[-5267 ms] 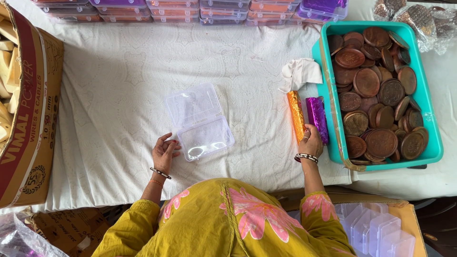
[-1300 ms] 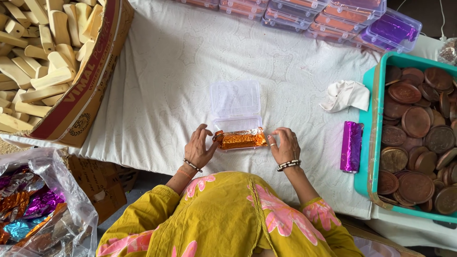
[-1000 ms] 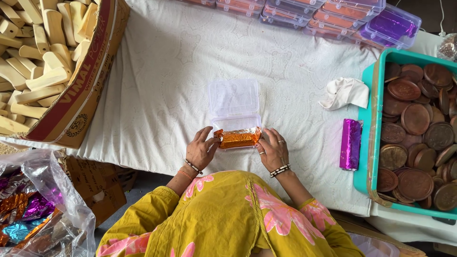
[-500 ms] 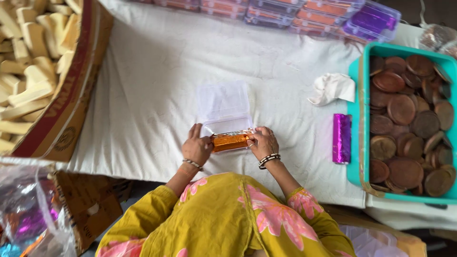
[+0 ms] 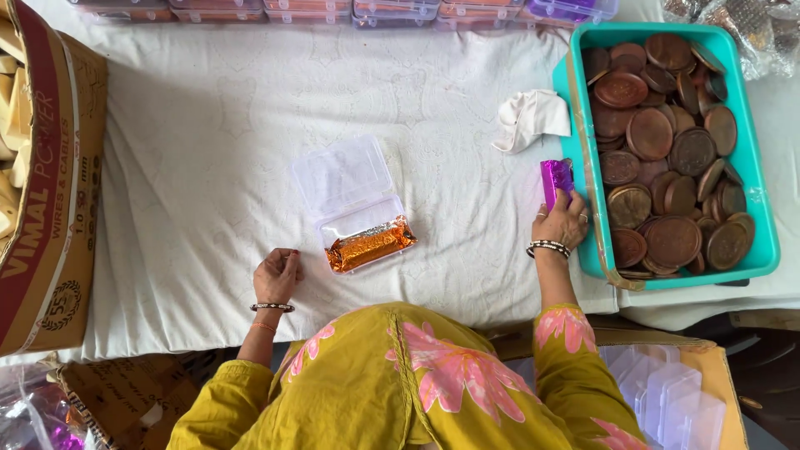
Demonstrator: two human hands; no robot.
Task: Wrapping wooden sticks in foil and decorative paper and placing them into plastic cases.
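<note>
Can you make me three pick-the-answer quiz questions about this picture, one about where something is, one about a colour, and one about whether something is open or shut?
1. Where does the orange foil-wrapped bar lie?
A. In the teal plastic tub
B. In the clear plastic hinged box
C. On the crumpled white cloth

2. What colour is the shiny foil packet under the right hand?
A. Purple
B. Green
C. Silver

3. How is the clear plastic hinged box?
A. Shut tight
C. Upside down
B. Open, lid laid back

Answers:
1. B: the orange bar sits in the near half of the clear box on the white table cover, not in the teal plastic tub of round brown discs.
2. A: the packet at the fingertips is bright purple.
3. B: the lid lies flat behind the tray, while the left hand rests apart from it.
</note>
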